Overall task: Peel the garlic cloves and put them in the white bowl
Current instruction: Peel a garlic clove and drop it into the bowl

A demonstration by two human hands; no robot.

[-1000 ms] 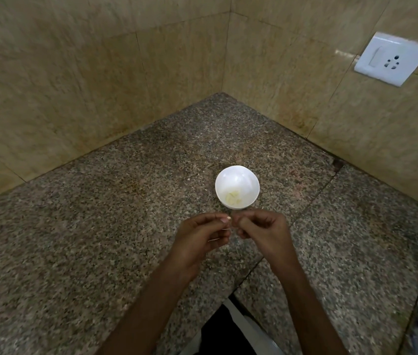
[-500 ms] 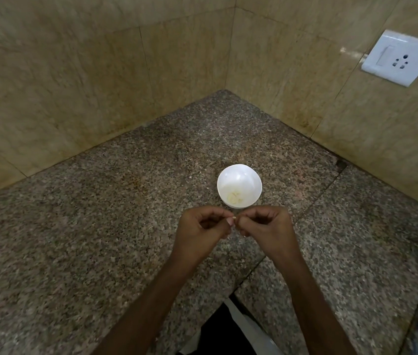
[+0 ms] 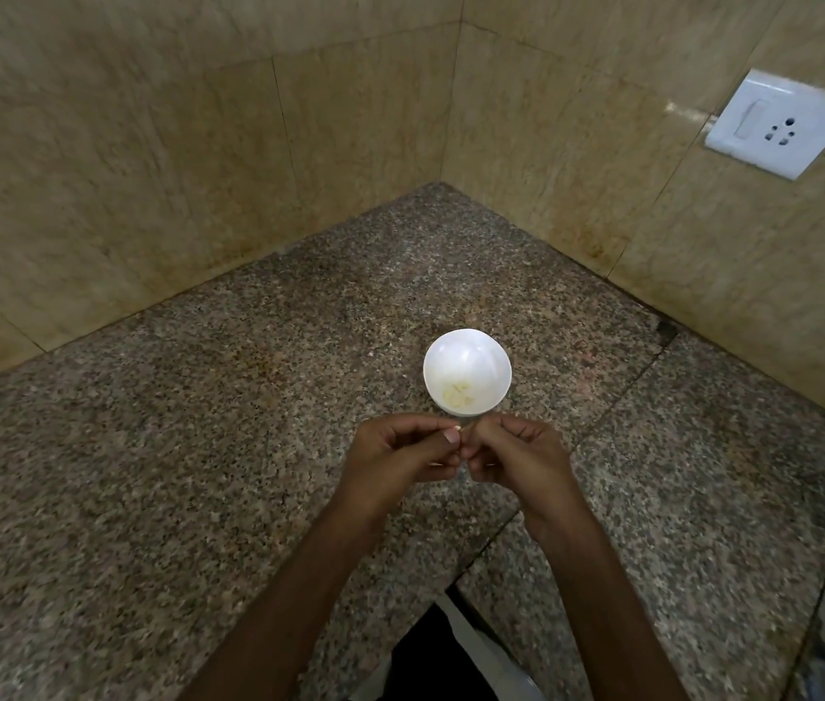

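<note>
The white bowl (image 3: 466,356) stands on the speckled granite counter (image 3: 198,447), with a few pale peeled garlic cloves (image 3: 457,394) at its bottom. Just in front of the bowl, above the counter, my left hand (image 3: 395,455) and my right hand (image 3: 516,455) meet fingertip to fingertip. Both have curled fingers pinching a small garlic clove (image 3: 457,428) between them. Only a pale tip of the clove shows between the thumbs; the fingers hide most of it.
Beige tiled walls close the counter's far corner. A white switch and socket plate (image 3: 782,122) sits on the right wall. A seam (image 3: 617,392) runs across the counter to the right of the bowl. The counter's inner edge notch lies below my forearms.
Both hands stayed joined in front of the bowl, their fingers shifting slightly on the clove. The camera tilted a little.
</note>
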